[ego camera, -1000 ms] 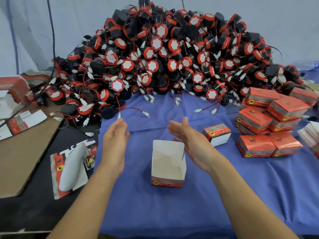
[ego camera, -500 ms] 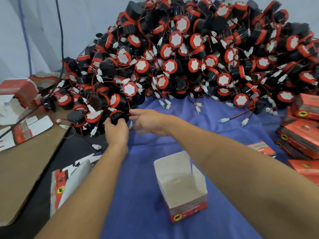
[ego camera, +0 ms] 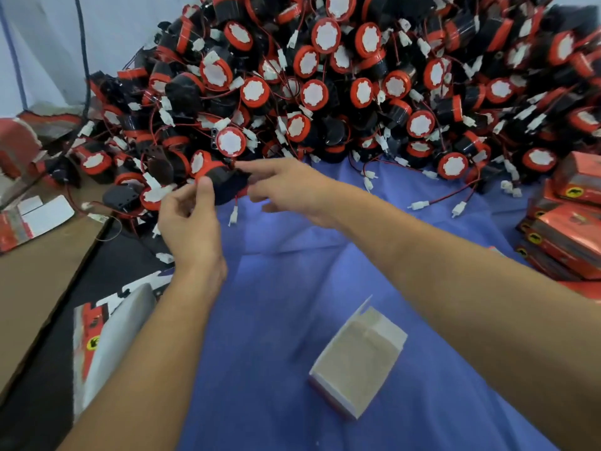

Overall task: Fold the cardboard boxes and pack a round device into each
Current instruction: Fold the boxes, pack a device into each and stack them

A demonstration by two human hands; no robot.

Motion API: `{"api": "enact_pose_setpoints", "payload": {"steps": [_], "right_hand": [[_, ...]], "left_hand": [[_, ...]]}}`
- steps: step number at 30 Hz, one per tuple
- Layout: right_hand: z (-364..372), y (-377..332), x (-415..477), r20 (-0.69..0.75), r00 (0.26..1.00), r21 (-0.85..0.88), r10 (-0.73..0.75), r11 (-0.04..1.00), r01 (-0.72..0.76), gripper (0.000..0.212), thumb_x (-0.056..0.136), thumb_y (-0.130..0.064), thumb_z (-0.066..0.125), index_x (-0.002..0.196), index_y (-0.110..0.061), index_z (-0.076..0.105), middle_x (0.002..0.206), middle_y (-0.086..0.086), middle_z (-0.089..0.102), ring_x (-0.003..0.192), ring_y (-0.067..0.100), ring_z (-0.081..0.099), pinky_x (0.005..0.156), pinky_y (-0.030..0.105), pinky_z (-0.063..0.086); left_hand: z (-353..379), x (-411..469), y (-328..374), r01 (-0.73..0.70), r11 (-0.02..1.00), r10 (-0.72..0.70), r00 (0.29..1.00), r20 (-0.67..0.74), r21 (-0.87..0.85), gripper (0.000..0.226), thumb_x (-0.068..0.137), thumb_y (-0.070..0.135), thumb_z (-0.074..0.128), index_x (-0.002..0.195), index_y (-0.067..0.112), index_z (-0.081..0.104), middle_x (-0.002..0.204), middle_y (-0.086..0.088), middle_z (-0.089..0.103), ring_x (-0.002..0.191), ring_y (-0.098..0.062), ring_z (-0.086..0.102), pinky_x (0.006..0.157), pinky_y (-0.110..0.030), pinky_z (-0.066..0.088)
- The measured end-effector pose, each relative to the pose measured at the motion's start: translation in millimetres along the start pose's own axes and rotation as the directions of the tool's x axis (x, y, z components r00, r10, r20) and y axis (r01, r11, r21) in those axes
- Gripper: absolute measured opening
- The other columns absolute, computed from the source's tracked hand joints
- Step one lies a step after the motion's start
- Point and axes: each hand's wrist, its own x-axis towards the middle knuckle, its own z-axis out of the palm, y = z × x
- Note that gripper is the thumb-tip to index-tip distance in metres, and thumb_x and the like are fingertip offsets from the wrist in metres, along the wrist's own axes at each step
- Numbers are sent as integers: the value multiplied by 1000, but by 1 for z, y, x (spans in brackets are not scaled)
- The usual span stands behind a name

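Observation:
An open cardboard box (ego camera: 357, 359), white inside with a red base, stands tilted on the blue cloth (ego camera: 292, 288) in front of me. A big pile of round black-and-red devices (ego camera: 325, 92) with white connectors fills the back. At the pile's front left edge my left hand (ego camera: 192, 226) has its fingers curled and its thumb pressed on one round device (ego camera: 224, 179). My right hand (ego camera: 292, 187) reaches across from the right, its fingers straight and the index fingertip touching the same device. The box holds nothing that I can see.
Closed red boxes (ego camera: 572, 222) are stacked at the right edge. Flat unfolded box blanks (ego camera: 97, 336) lie at the lower left on a black surface, beside a brown cardboard sheet (ego camera: 32, 271). More torn packaging (ego camera: 19, 148) sits at the far left.
Both hands left the box and reached forward to the pile's left edge. My left hand took hold of a device and my right index finger came onto it. The view tilted closer.

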Motion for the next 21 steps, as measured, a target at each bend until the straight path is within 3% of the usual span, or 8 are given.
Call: {"api": "enact_pose_setpoints", "payload": {"steps": [3, 5, 9, 11, 14, 17, 19, 21], "right_hand": [[-15, -10, -50, -90, 991, 62, -98, 993, 104, 40, 100, -6, 58, 128, -31, 69, 116, -10, 72, 114, 10, 66, 99, 28, 57], [-23, -11, -85, -134, 981, 143, -137, 977, 156, 34, 102, -7, 56, 121, -30, 72, 118, -9, 74, 113, 10, 69, 102, 30, 55], [-30, -6, -153, -182, 969, 229, -165, 952, 205, 33, 105, -4, 50, 130, -15, 69, 125, 2, 74, 112, 12, 71, 101, 30, 55], [-27, 1, -182, -191, 964, 213, -186, 951, 226, 36, 102, 5, 48, 126, -11, 70, 125, 7, 73, 113, 15, 70, 103, 34, 54], [-17, 14, -214, -250, 951, 231, -181, 943, 240, 46, 94, 20, 42, 115, -11, 68, 117, 9, 75, 104, 14, 72, 85, 24, 57], [-3, 30, -229, -308, 948, 383, -84, 901, 204, 56, 92, 23, 34, 115, -17, 63, 109, -1, 77, 91, 12, 72, 66, 19, 54], [5, 40, -230, -330, 944, 439, -13, 883, 166, 57, 93, 23, 30, 118, -17, 62, 109, -2, 77, 91, 14, 73, 66, 23, 55], [10, 50, -227, -357, 933, 392, 43, 914, 108, 56, 95, 21, 30, 122, -17, 61, 115, 2, 76, 96, 18, 71, 70, 32, 56]], "left_hand": [[-2, -38, 43, 31, 994, -17, 992, 127, -109, 25, 91, 22, 80, 98, 17, 57, 92, -2, 72, 94, -19, 73, 93, -32, 58], [-9, -71, 68, 28, 991, 4, 972, 233, -134, 36, 85, 21, 85, 105, 18, 55, 94, 0, 74, 94, -16, 73, 91, -29, 57], [-30, -139, 97, -166, 986, 156, 930, 333, 1, 44, 77, 19, 90, 109, 25, 61, 108, 4, 71, 94, -6, 71, 78, -18, 55], [-41, -178, 96, -293, 955, 260, 900, 350, 43, 47, 74, 19, 91, 108, 31, 60, 110, 9, 68, 99, -11, 70, 81, -23, 55], [-48, -229, 80, -503, 852, 431, 829, 356, 141, 54, 75, 20, 92, 112, 34, 55, 114, 12, 61, 100, -16, 64, 88, -22, 49], [-48, -257, 53, -615, 763, 530, 772, 350, 201, 52, 76, 12, 91, 117, 25, 61, 116, 6, 52, 109, -11, 58, 94, -21, 47], [-47, -263, 40, -604, 761, 514, 784, 348, 238, 52, 76, 7, 90, 119, 21, 63, 120, 8, 46, 116, -9, 54, 99, -18, 45], [-49, -264, 29, -612, 741, 506, 779, 370, 275, 51, 79, 6, 87, 122, 21, 64, 125, 10, 46, 119, -15, 55, 103, -26, 46]]}}
